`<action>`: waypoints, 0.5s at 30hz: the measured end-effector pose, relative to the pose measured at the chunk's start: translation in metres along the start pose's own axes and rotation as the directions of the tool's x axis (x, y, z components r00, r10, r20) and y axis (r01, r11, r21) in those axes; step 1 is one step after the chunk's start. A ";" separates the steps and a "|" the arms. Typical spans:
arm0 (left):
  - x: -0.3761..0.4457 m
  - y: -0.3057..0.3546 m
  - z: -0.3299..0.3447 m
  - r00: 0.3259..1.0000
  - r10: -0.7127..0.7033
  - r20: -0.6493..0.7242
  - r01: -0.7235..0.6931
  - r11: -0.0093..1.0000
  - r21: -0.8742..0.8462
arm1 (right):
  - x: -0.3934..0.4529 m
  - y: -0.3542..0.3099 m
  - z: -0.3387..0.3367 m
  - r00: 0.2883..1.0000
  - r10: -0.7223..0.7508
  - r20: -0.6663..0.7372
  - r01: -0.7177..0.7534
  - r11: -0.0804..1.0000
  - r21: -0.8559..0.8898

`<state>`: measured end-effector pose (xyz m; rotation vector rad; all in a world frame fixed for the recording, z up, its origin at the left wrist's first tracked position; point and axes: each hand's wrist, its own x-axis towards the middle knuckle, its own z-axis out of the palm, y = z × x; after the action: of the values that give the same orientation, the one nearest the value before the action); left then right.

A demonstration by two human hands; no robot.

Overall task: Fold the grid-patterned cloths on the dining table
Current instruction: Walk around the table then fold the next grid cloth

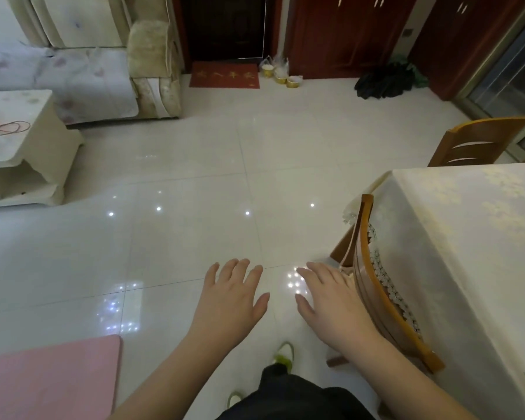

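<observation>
Grid-patterned cloths: not to be made out anywhere in frame. Pink mat (pixel 47 377), lower left, on the tiled floor (pixel 194 192). Left hand (pixel 229 294), lower centre, fingers spread, holding nothing. Right hand (pixel 328 298), just beside it, fingers spread, holding nothing, in front of a wooden chair (pixel 385 298). Surface (pixel 473 237) with cream floral cover, right of both hands.

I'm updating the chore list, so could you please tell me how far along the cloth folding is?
Nothing looks done: no grid-patterned cloth shows anywhere in view, folded or not. Both hands are empty, the left hand and right hand held open above the glossy tiled floor, beside the cream floral-clothed dining table and its wooden chair. All folding seems left.
</observation>
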<state>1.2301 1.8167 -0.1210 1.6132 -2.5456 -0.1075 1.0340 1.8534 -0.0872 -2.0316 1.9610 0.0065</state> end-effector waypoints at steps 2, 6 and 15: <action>0.020 0.000 0.004 1.000 0.021 -0.013 -0.021 1.000 0.001 | 0.016 0.011 0.000 1.000 0.023 -0.004 -0.023 1.000 -0.001; 0.073 -0.005 0.008 0.998 0.058 0.005 -0.058 0.998 0.027 | 0.061 0.034 -0.002 0.997 0.064 -0.034 -0.063 0.997 0.036; 0.201 -0.022 0.003 0.994 0.029 0.101 -0.041 0.993 0.114 | 0.171 0.082 -0.033 0.995 0.087 -0.044 -0.083 0.993 0.084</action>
<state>1.1647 1.6258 -0.1128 1.6411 -2.7006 -0.0370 0.9566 1.6788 -0.1117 -1.9129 2.0404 -0.1020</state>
